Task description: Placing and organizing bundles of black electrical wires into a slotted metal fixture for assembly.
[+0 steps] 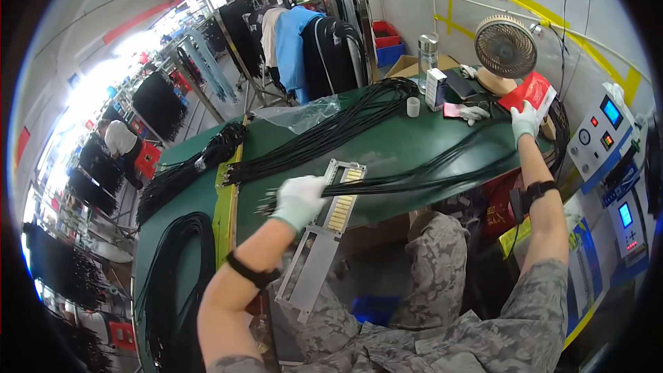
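A red packet [528, 91] lies by the fan, a white carton [435, 88] mid-table, blue screens [611, 112] at right.

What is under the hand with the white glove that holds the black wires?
Under the left hand lies a metal fixture plate with a yellowish strip, over the green table. The glove hides the ends of the black cables.

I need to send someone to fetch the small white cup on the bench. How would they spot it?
Go to the green bench and look at its far edge, ahead of the round fan. The white cup stands beside the clear bottle and a white box, next to the black cables; it is the only short, open, plain cylinder there.
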Available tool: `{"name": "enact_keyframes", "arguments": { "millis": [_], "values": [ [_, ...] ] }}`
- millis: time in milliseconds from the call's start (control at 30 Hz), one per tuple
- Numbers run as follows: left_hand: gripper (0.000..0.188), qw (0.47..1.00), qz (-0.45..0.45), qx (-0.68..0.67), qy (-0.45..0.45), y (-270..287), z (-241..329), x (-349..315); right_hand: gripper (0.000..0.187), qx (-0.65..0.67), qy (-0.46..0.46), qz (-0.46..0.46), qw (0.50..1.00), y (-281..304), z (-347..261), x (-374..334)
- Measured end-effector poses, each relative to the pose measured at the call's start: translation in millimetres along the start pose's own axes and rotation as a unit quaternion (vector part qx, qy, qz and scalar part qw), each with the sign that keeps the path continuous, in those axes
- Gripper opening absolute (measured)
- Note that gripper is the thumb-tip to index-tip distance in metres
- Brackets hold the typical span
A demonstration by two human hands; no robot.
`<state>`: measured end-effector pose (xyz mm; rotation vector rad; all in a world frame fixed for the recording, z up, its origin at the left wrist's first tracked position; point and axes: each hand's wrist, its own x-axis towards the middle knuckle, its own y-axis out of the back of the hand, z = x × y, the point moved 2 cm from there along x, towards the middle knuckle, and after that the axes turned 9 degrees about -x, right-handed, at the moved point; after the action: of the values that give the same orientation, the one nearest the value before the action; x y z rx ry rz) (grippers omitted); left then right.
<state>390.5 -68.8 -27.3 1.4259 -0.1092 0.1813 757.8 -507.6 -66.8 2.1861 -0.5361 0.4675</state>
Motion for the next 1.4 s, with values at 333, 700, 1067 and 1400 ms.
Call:
{"name": "enact_keyframes", "arguments": {
  "millis": [333, 700, 1067, 1400],
  "values": [
    [0.034, 0.994, -0.107, 0.011, 0.008, -65, 51, 63, 0.064, 0.032, 0.536, -0.211, 0.817, -38, -222, -255],
    [0.052, 0.954, -0.01, -0.168, 0.25, -48, -37, -98, 0.022, -0.041, 0.403, -0.362, 0.84, -83, -220, -260],
    [0.055, 0.949, -0.028, -0.214, 0.231, -34, -27, -94, 0.023, -0.041, 0.394, -0.38, 0.836, -83, -220, -258],
    [0.056, 0.971, -0.02, -0.134, 0.197, -52, -11, -106, 0.021, -0.051, 0.388, -0.397, 0.83, -82, -220, -256]
  ]
}}
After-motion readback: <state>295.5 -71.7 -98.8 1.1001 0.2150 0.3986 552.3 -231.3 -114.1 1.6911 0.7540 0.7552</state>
